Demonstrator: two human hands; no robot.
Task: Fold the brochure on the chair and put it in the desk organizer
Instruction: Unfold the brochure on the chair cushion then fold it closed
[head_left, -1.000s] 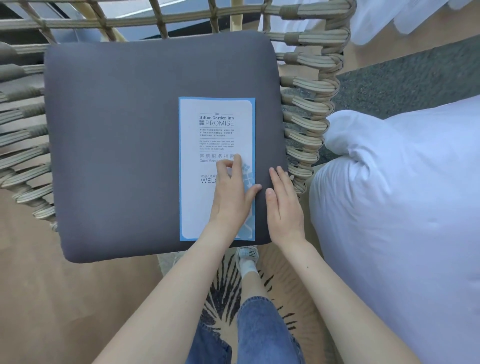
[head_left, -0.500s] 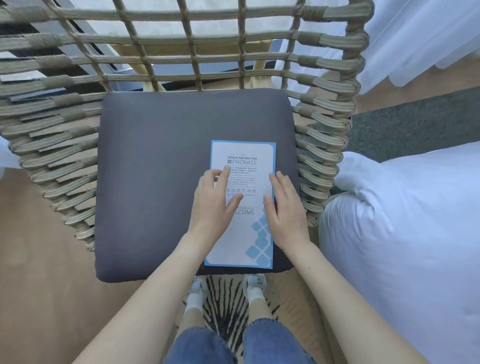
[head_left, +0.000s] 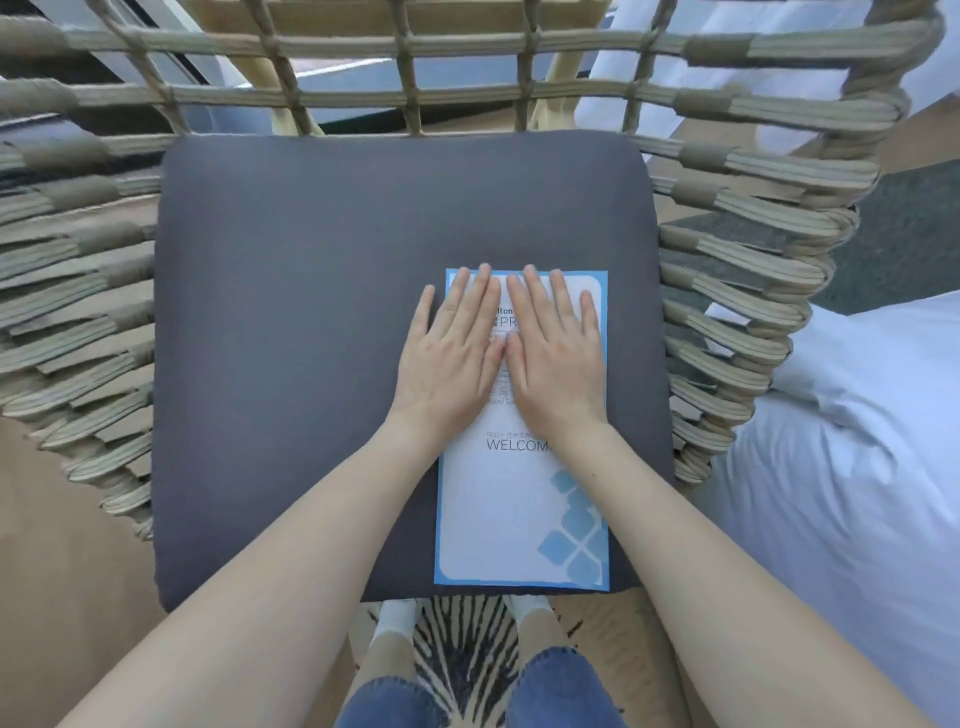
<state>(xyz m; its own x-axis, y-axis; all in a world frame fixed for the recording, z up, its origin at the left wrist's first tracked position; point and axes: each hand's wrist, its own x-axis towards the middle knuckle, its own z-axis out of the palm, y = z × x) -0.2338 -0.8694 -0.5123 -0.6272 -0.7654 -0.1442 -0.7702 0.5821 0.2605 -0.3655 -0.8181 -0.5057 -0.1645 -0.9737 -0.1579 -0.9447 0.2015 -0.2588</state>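
The brochure (head_left: 519, 499) lies flat on the grey cushion (head_left: 291, 338) of the woven chair (head_left: 737, 260), near its right front corner. The left hand (head_left: 449, 364) and right hand (head_left: 553, 364) press palm-down side by side on its upper half, fingers (head_left: 558, 291) extended flat and slightly spread, gripping nothing.

brochure (head_left: 519, 509) upper text hidden under hands, chair (head_left: 727, 104) back cut off at top edge

The brochure (head_left: 519, 509) is smooth paper, white with a pale blue border and a slight sheen. It lies on a matt, dark grey cloth cushion (head_left: 311, 338) with a fine, even weave. The chair frame (head_left: 737, 270) is wrapped in flat woven cord, beige-grey and ribbed. The bedding (head_left: 852, 467) beside it is soft white cloth, lightly creased. The floor (head_left: 62, 545) looks like smooth, matt wood.
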